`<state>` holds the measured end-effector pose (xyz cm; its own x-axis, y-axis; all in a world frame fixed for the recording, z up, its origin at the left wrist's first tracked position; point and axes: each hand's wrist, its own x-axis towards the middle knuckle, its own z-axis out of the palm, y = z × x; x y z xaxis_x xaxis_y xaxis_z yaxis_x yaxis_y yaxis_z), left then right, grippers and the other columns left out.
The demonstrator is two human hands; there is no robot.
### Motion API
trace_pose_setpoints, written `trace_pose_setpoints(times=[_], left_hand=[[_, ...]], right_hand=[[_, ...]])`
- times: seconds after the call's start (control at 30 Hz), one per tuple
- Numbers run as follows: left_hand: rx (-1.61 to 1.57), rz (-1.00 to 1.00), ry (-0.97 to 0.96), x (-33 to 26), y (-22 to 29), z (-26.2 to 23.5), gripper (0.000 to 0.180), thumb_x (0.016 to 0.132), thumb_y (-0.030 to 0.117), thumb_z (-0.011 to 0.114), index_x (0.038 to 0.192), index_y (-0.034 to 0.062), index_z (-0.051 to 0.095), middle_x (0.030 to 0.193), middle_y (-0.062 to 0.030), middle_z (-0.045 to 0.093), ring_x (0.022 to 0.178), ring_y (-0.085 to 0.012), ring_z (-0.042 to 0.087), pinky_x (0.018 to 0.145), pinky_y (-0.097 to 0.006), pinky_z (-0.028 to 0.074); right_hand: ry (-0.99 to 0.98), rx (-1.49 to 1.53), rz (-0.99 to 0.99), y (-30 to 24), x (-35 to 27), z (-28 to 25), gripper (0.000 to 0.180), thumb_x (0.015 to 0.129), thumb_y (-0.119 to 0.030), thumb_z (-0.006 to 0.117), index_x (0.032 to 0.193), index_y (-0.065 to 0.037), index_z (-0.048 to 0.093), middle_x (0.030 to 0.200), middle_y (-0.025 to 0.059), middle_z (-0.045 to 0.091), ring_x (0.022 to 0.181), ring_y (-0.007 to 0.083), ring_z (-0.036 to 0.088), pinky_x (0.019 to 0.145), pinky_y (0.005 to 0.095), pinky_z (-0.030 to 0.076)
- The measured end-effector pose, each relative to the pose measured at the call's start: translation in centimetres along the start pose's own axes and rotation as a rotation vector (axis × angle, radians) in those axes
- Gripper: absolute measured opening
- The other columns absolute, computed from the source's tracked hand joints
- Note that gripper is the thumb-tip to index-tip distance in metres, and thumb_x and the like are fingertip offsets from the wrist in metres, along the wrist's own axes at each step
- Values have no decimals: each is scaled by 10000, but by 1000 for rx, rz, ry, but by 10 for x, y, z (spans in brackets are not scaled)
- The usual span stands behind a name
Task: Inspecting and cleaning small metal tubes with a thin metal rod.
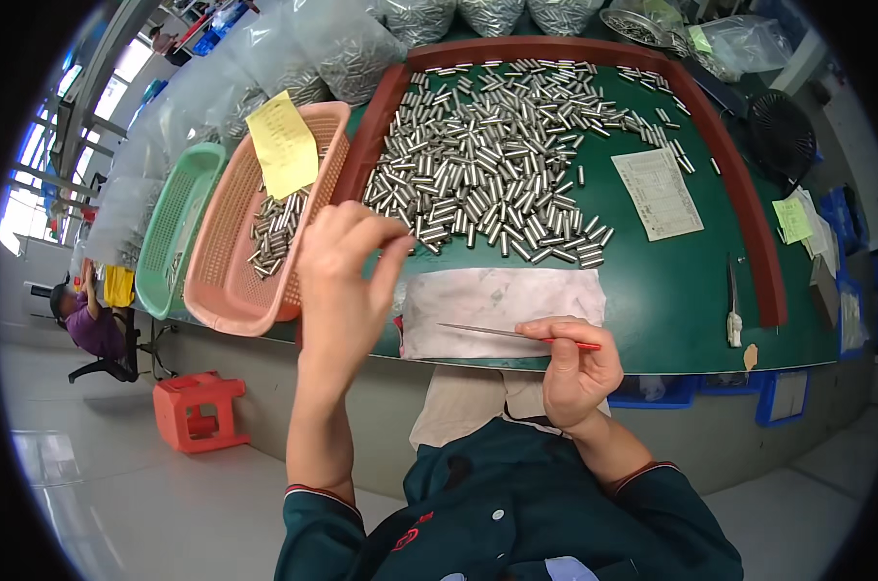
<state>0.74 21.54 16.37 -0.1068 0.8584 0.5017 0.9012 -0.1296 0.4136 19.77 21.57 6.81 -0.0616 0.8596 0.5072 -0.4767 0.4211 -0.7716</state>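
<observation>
My left hand (347, 276) is raised beside the right edge of the pink basket (231, 261). Its thumb and forefinger nearly meet in a pinch at the near left of the metal pin pile (487, 160); whatever sits between the tips is too small to make out. In my right hand (584, 373) is a thin, tapering needle file (487, 331) with a red handle, its point toward the left. The file lies over a stained whitish cloth (502, 300) at the table's front edge.
A reddish-brown wooden rim (749, 213) borders the green tabletop (642, 266). A paper slip (657, 194) and a white-handled tool (733, 305) lie to the right. Left are a green basket (177, 228), a yellow note (284, 145) and bags of pins (332, 48). Another person (95, 324) sits far left.
</observation>
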Motion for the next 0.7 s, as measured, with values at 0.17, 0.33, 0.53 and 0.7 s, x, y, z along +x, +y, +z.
trace_pose_setpoints(times=[0.17, 0.33, 0.53, 0.7], left_hand=[[-1, 121, -197, 25, 0, 58, 69, 667, 42, 626, 728, 16, 607, 701, -88, 557, 709, -258, 522, 642, -347, 405], [139, 91, -256, 33, 5, 87, 242, 625, 51, 649, 851, 12, 573, 658, -117, 565, 667, -281, 548, 602, -384, 416], [144, 108, -221, 39, 7, 95, 233, 648, 4, 594, 876, 13, 548, 648, -123, 550, 669, -289, 541, 609, -389, 420], [-108, 46, -176, 19, 13, 41, 189, 712, -19, 531, 890, 17, 584, 737, -107, 517, 689, -237, 502, 619, -313, 396]], right_hand=[[10, -10, -10, 0, 0, -1, 69, 822, 42, 489, 889, 61, 493, 814, 201, 606, 747, 237, 610, 677, 313, 505], [-13, -93, -69, -1, 5, -2, 55, 802, 37, 517, 850, 60, 530, 786, 181, 616, 713, 232, 617, 637, 291, 503], [-28, -127, -80, -7, 8, -5, 49, 795, 41, 518, 837, 55, 538, 778, 169, 620, 706, 238, 618, 631, 293, 504], [-17, -98, -46, -1, 4, -4, 48, 797, 49, 512, 839, 56, 532, 778, 172, 619, 707, 232, 619, 629, 287, 503]])
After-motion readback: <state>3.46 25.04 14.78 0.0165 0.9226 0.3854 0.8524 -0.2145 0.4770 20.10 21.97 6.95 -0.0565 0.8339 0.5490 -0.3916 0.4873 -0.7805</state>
